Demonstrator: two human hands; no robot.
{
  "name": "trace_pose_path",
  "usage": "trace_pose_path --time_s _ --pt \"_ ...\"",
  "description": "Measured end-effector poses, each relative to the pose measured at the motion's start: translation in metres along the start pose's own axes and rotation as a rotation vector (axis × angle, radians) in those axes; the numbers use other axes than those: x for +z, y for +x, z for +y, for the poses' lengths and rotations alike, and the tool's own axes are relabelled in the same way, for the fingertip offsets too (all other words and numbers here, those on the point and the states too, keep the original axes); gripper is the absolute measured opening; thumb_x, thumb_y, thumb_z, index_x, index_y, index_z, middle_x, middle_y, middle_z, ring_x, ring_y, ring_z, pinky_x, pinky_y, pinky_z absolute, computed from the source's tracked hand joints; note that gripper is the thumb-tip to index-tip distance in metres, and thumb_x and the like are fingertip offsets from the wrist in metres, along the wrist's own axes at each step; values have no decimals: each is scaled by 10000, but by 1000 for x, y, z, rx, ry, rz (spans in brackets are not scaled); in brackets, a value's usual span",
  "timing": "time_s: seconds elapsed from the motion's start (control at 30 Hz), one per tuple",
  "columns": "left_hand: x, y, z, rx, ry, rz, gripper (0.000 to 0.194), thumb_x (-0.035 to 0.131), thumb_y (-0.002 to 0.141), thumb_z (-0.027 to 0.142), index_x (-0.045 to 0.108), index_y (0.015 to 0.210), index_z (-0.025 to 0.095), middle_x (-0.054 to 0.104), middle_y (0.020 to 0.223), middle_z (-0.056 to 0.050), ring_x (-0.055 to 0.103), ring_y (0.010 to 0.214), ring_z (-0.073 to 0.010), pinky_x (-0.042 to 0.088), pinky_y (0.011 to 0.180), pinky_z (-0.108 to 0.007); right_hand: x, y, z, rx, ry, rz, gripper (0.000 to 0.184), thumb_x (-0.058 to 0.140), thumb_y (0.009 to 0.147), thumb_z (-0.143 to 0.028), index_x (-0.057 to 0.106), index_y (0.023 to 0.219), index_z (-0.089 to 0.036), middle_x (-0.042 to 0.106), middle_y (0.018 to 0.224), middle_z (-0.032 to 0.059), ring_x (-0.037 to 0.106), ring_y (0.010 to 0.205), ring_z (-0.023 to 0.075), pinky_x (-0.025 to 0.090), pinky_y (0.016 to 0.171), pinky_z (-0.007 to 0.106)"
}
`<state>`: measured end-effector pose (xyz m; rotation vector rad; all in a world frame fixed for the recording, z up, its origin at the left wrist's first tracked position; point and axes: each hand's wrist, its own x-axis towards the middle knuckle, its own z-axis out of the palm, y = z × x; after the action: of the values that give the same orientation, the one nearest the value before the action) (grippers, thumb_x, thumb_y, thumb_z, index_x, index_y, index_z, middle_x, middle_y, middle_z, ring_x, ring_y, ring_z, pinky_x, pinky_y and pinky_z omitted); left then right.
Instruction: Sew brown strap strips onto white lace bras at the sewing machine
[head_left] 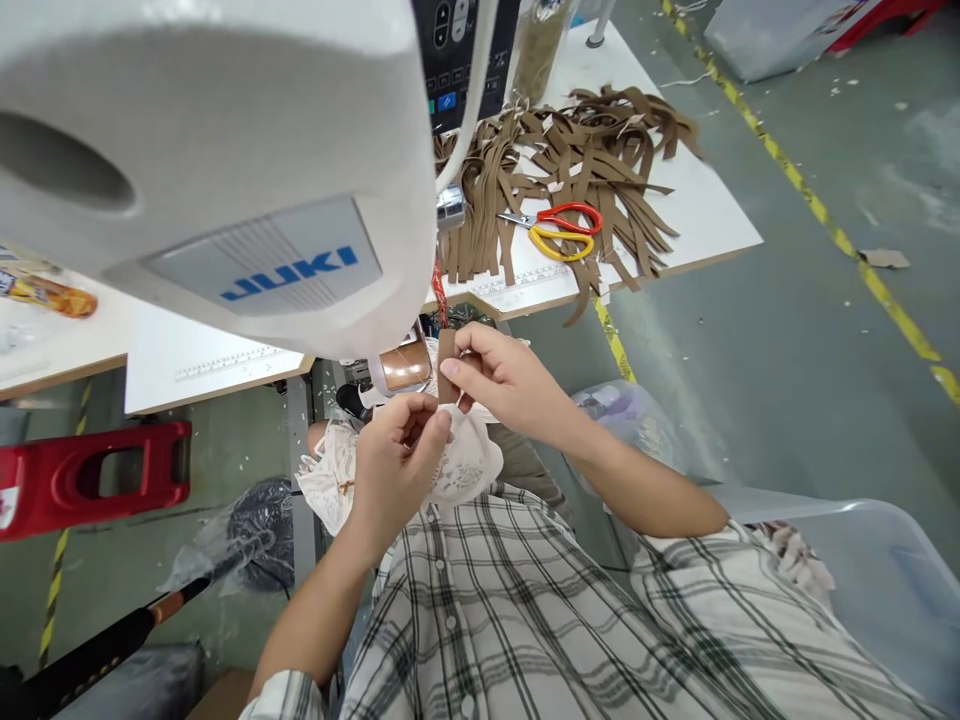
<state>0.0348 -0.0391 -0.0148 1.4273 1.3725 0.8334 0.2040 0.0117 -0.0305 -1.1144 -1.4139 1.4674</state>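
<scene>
Below the sewing machine head, my two hands meet in front of my shirt. Closed in a pinch, my right hand (510, 385) grips a short brown fabric strip (445, 352) that stands upright between thumb and fingers. My left hand (397, 455) is closed at the upper edge of a white lace bra (469, 458), thumb against curled fingers. One rounded cup bulges between the hands, while loose lace hangs left of my left hand. The strip's lower end is close to the bra's edge; whether they touch is hidden by my fingers.
A white JUKI sewing machine (292, 270) fills the upper left. Scissors (566, 228) with red and yellow handles lie on many brown strips (600, 165) on the white table (720, 225). A red stool (161, 440) stands left, a clear plastic bin (877, 560) right.
</scene>
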Motion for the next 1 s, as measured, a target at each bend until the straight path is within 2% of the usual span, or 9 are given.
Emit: trace_pose_path --time_s 0.2,0.5,0.73,0.87,1.0 --pt "0 1 2 -68 -122 -49 274 521 980 299 540 732 185 535 581 41 423 497 -74 338 489 -197 1 -6 2 34 123 -79 157 536 962 -346 496 886 -214 592 716 -26 602 646 112 567 542 238" --pt "1 1 1 -78 -249 -81 450 424 1027 395 482 634 183 495 554 15 426 512 -95 335 510 -243 5 -6 6 58 213 -79 168 553 965 -335 504 876 -201 551 663 -52 555 584 72 512 521 183" --pt "-1 1 -5 -119 -289 -150 310 599 948 402 569 734 180 504 587 40 398 514 -79 311 500 -226 6 -5 9 69 225 -87 201 568 959 -370 496 871 -204 551 644 -57 550 571 76 500 520 191" --pt "-1 1 -7 -109 -251 -112 378 534 980 416 558 683 182 455 553 35 381 517 -93 309 507 -245 7 -5 13 88 254 -95 222 578 952 -401 500 881 -206 557 648 -58 556 573 79 502 523 198" --pt "-1 1 -11 -146 -317 -88 443 487 991 445 532 635 184 433 546 20 362 516 -107 299 494 -264 7 -4 16 98 251 -79 224 579 952 -399 498 880 -204 566 659 -57 564 579 76 500 534 196"
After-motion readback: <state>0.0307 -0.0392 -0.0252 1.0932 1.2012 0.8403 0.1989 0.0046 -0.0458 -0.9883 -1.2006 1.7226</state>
